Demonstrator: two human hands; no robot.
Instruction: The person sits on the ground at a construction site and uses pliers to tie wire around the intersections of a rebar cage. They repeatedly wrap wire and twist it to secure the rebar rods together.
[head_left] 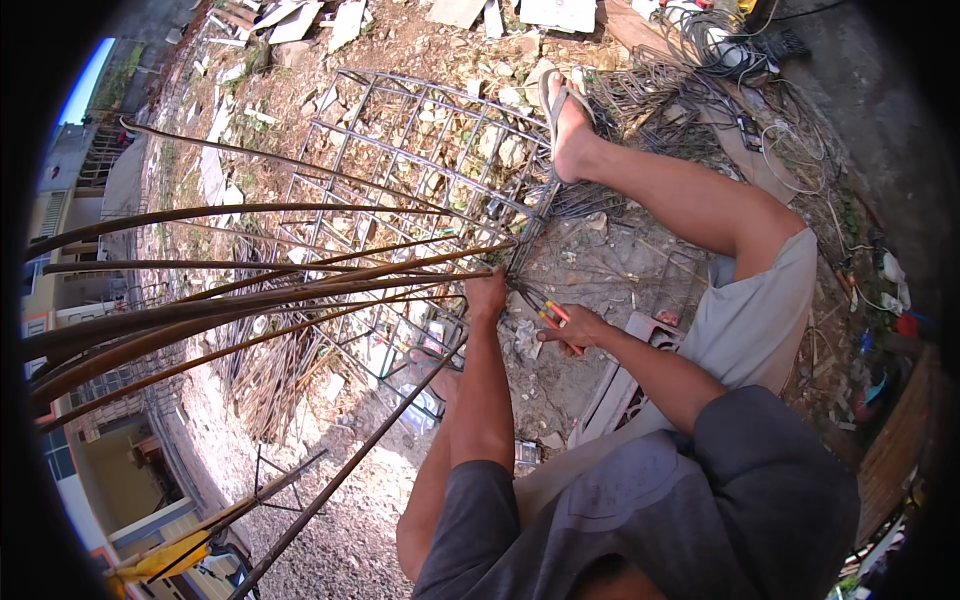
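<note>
A cage of steel reinforcing bars lies over the rubble in front of me. Several long rusty rebar rods run from its near end out to the left. My left hand is closed around a rebar rod at that end; its fingertips are partly hidden. Just to the right, my right hand grips pliers with orange and yellow handles. Their dark jaws point up and left, toward the bars beside my left hand. Whether the jaws hold tie wire is too small to tell.
My sandalled foot rests beyond the cage. Loose thin bars lie at its left. A patterned pale block sits beside my right forearm. Tangled cables lie at the far right. One dark rod slants across the lower left.
</note>
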